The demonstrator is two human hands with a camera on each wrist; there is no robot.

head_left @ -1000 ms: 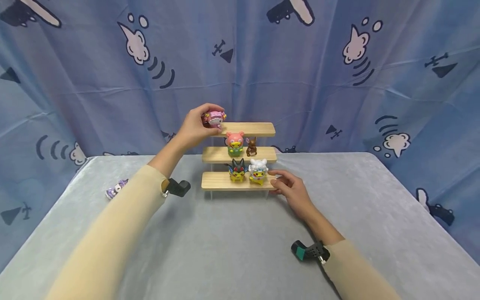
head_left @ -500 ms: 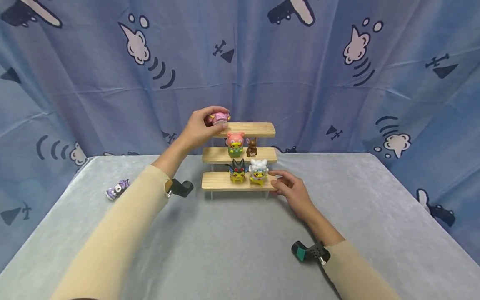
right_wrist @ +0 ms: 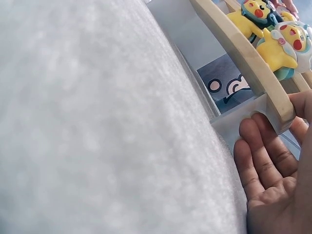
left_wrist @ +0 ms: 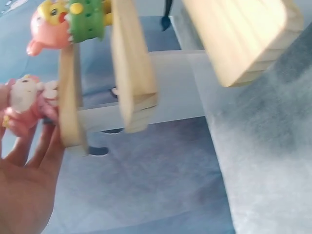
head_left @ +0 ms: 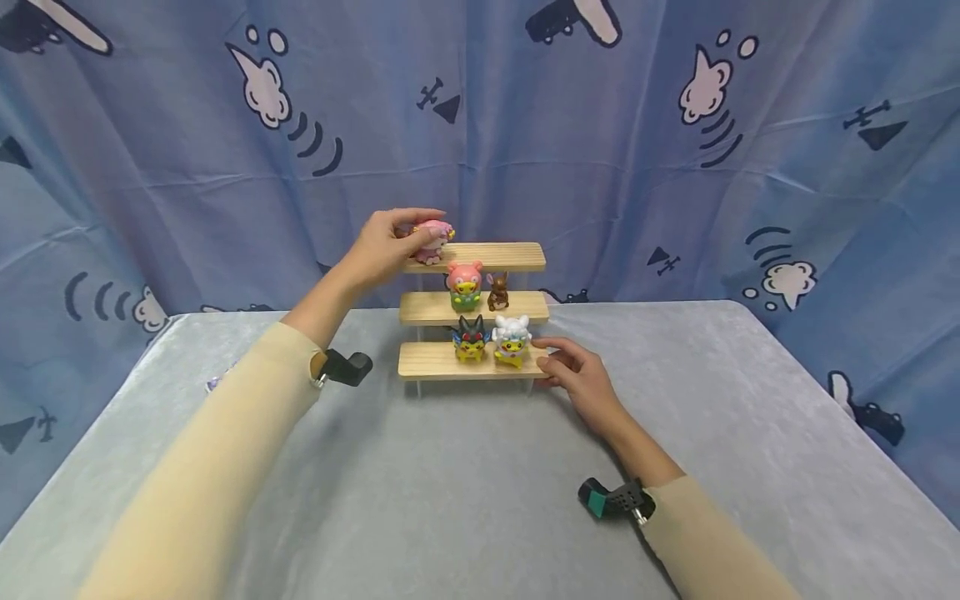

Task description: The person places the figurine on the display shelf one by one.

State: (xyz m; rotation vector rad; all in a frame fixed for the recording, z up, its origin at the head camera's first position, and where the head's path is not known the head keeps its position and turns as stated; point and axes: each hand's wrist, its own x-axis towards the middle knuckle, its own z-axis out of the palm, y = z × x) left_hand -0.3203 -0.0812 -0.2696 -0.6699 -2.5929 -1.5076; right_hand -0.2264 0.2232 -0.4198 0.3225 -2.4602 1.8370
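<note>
My left hand point(head_left: 375, 252) pinches a pink figurine point(left_wrist: 23, 109) at the left end of the top step of a three-step wooden display stand point(head_left: 427, 361). The figurine is upright, its base at the plank; whether it bears its weight there I cannot tell. With my right hand point(head_left: 588, 390) I grip the right end of the lowest plank, several fingertips against the clear side support. On the middle step are a pink-hooded green figurine point(head_left: 465, 293) and a brown animal figurine point(head_left: 498, 293). The lowest step bears a black-eared yellow figurine point(head_left: 470, 342) and a white-hooded yellow one point(head_left: 512, 340).
A purple and white figurine point(head_left: 212, 384) lies on the grey cloth-covered table point(head_left: 465, 483) at the left, mostly hidden behind my left sleeve. Behind the stand hangs a blue patterned curtain point(head_left: 510, 142).
Half a second ago the pink figurine leaned forward in my left hand; now it is upright at the top step's left end. My right hand keeps its grip on the stand.
</note>
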